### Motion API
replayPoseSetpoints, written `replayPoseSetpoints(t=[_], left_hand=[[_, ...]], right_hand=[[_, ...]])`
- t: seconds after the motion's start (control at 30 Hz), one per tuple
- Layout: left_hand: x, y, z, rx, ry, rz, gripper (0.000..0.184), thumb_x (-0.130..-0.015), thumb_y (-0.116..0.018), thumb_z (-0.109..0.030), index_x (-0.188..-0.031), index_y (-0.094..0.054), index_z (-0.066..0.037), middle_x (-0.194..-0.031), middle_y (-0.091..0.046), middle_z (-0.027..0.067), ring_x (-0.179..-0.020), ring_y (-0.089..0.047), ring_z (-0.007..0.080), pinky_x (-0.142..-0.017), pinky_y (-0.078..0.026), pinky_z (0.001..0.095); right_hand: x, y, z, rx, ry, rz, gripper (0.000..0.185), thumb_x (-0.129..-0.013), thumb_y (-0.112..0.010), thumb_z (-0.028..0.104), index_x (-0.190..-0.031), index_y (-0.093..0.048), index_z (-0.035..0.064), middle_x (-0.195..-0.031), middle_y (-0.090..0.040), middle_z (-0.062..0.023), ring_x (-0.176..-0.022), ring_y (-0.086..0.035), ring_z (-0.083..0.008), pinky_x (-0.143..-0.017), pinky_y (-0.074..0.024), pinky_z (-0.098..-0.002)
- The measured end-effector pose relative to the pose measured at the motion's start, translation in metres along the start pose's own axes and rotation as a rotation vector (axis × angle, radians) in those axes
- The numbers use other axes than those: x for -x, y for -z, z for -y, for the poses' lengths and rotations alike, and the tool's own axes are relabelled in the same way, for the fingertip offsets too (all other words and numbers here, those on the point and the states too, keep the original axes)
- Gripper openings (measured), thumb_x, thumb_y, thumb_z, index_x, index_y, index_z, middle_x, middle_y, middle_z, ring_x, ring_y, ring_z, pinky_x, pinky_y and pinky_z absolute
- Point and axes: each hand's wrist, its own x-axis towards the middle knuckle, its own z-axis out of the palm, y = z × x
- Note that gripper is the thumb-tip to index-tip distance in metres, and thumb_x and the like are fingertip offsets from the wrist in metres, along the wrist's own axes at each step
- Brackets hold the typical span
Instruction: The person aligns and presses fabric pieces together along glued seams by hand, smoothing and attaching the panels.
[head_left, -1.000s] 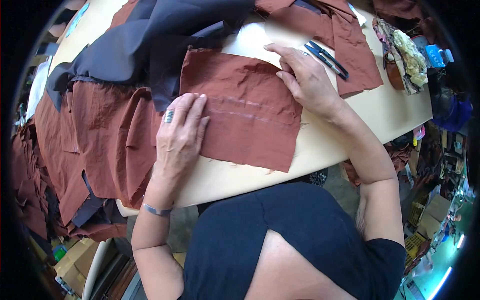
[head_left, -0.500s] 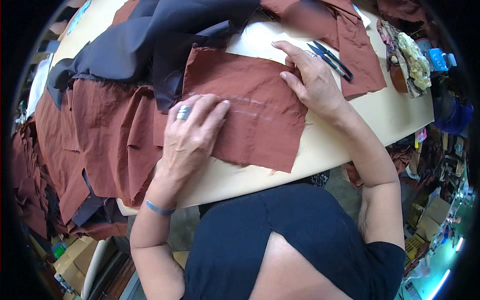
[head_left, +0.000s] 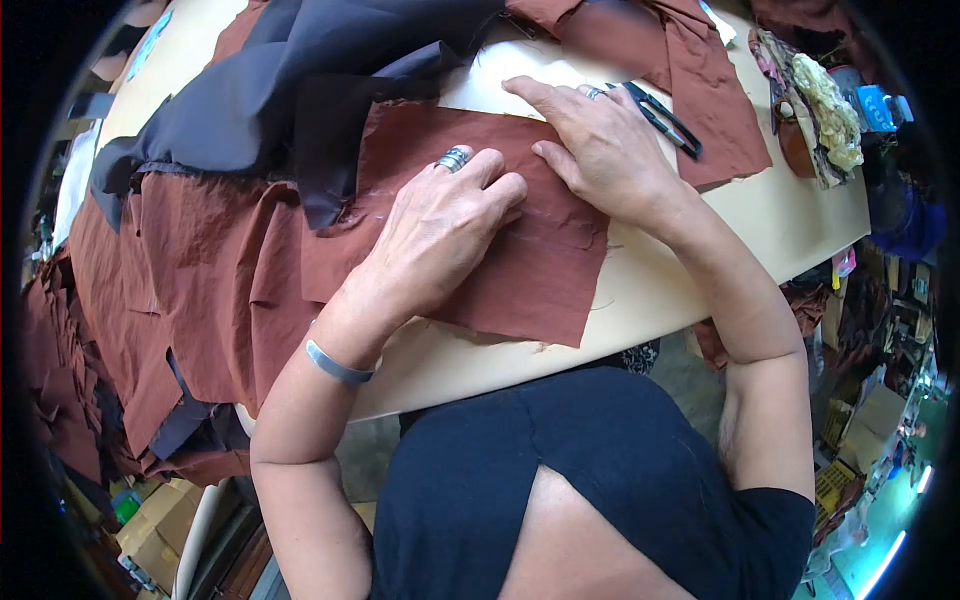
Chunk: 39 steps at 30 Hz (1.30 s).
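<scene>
A reddish-brown cloth piece (head_left: 540, 280) with frayed edges and faint pale lines lies on the table. My left hand (head_left: 445, 225), with a wide ring, rests over its middle. Its fingers are curled and bunched together, tips bent down toward the cloth; whatever they might hold is hidden. At the upper right part of the same cloth is my right hand (head_left: 600, 150), index finger stretched out and thumb apart, holding nothing that I can see. Black thread snips (head_left: 662, 120) lie just beyond it, partly hidden by the hand.
Dark grey fabric (head_left: 240, 100) is heaped at the upper left above a larger brown cloth (head_left: 205, 270) that hangs over the edge. Another brown cloth (head_left: 715, 120) lies at right. A pale crumpled bundle (head_left: 828, 115) sits near the right end of the cream table (head_left: 770, 230).
My left hand has slid up and right across the cloth, its fingers more curled. My right hand has shifted slightly left, nearer to it. The cloth stays nearly in place.
</scene>
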Motion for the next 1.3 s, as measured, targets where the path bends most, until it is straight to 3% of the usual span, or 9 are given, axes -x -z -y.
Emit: replayPoseSetpoints(t=[0.1, 0.23, 0.33, 0.53, 0.63, 0.8, 0.97, 1.2, 1.3], left_hand=[[-0.001, -0.001, 0.001, -0.036, -0.052, 0.022, 0.007, -0.081, -0.050, -0.011, -0.085, -0.053, -0.006, -0.086, -0.050, 0.0104, -0.084, -0.053, 0.0277, -0.072, -0.043, 0.0381], [-0.001, -0.004, 0.003, -0.053, -0.082, 0.021, 0.007, -0.082, -0.050, -0.008, -0.088, -0.050, -0.004, -0.085, -0.047, 0.0121, -0.082, -0.050, 0.0304, -0.071, -0.042, 0.0391], [-0.002, -0.008, 0.003, -0.078, -0.091, 0.035, 0.005, -0.082, -0.047, -0.007, -0.086, -0.048, -0.004, -0.085, -0.045, 0.0132, -0.083, -0.048, 0.0312, -0.072, -0.040, 0.0393], [0.000, -0.011, 0.006, -0.110, -0.118, 0.048, 0.008, -0.081, -0.049, -0.005, -0.089, -0.047, -0.003, -0.090, -0.046, 0.0149, -0.085, -0.047, 0.0325, -0.074, -0.040, 0.0400], [0.001, -0.016, 0.009, -0.014, -0.178, -0.045, 0.013, -0.080, -0.051, -0.002, -0.092, -0.048, -0.002, -0.096, -0.050, 0.0158, -0.087, -0.049, 0.0337, -0.075, -0.041, 0.0403], [0.004, -0.019, 0.013, 0.014, -0.199, -0.071, 0.011, -0.082, -0.046, -0.007, -0.092, -0.049, -0.002, -0.097, -0.051, 0.0133, -0.090, -0.049, 0.0299, -0.080, -0.040, 0.0389], [0.005, -0.021, 0.016, 0.020, -0.241, -0.092, 0.010, -0.081, -0.045, -0.006, -0.090, -0.048, -0.004, -0.088, -0.047, 0.0124, -0.084, -0.048, 0.0294, -0.077, -0.040, 0.0382], [0.007, -0.020, 0.017, 0.077, -0.215, -0.030, 0.016, -0.080, -0.046, -0.002, -0.095, -0.047, -0.003, -0.091, -0.051, 0.0137, -0.082, -0.048, 0.0320, -0.075, -0.040, 0.0388], [0.005, -0.020, 0.016, 0.063, -0.215, -0.051, 0.015, -0.080, -0.045, -0.004, -0.095, -0.048, -0.004, -0.089, -0.049, 0.0130, -0.083, -0.048, 0.0305, -0.076, -0.041, 0.0381]], right_hand=[[-0.001, -0.005, -0.003, 0.020, -0.019, 0.057, 0.054, -0.080, -0.060, 0.009, -0.131, -0.044, 0.0151, -0.118, -0.058, -0.0095, -0.099, -0.058, -0.0256, -0.085, -0.0413, -0.0396], [0.003, -0.009, -0.001, -0.009, 0.005, -0.001, 0.050, -0.080, -0.058, 0.007, -0.128, -0.045, 0.0135, -0.110, -0.062, -0.0116, -0.099, -0.058, -0.0265, -0.082, -0.0424, -0.0406], [0.006, -0.013, -0.003, -0.012, 0.060, -0.069, 0.046, -0.081, -0.055, 0.009, -0.127, -0.046, 0.0113, -0.097, -0.061, -0.0082, -0.089, -0.058, -0.0239, -0.077, -0.0409, -0.0387], [0.008, -0.017, -0.004, -0.005, 0.101, -0.135, 0.042, -0.083, -0.050, 0.008, -0.126, -0.047, 0.0107, -0.094, -0.058, -0.0062, -0.087, -0.056, -0.0225, -0.078, -0.0393, -0.0372], [0.007, -0.020, -0.004, -0.017, 0.105, -0.168, 0.041, -0.080, -0.050, 0.009, -0.122, -0.050, 0.0122, -0.092, -0.058, -0.0057, -0.085, -0.058, -0.0226, -0.078, -0.0408, -0.0389], [0.006, -0.017, -0.003, -0.051, 0.091, -0.151, 0.042, -0.079, -0.050, 0.008, -0.121, -0.051, 0.0143, -0.090, -0.060, -0.0051, -0.085, -0.059, -0.0218, -0.079, -0.0410, -0.0391], [0.006, -0.023, -0.007, -0.079, 0.105, -0.181, 0.045, -0.079, -0.049, 0.006, -0.124, -0.049, 0.0165, -0.094, -0.062, -0.0062, -0.087, -0.058, -0.0226, -0.082, -0.0383, -0.0383], [0.007, -0.023, -0.008, -0.095, 0.091, -0.144, 0.045, -0.080, -0.048, 0.006, -0.124, -0.049, 0.0162, -0.099, -0.062, -0.0074, -0.091, -0.057, -0.0239, -0.085, -0.0366, -0.0390], [0.007, -0.017, -0.008, -0.073, 0.099, -0.095, 0.044, -0.082, -0.051, 0.002, -0.125, -0.048, 0.0118, -0.111, -0.061, -0.0091, -0.098, -0.057, -0.0258, -0.084, -0.0385, -0.0391]])
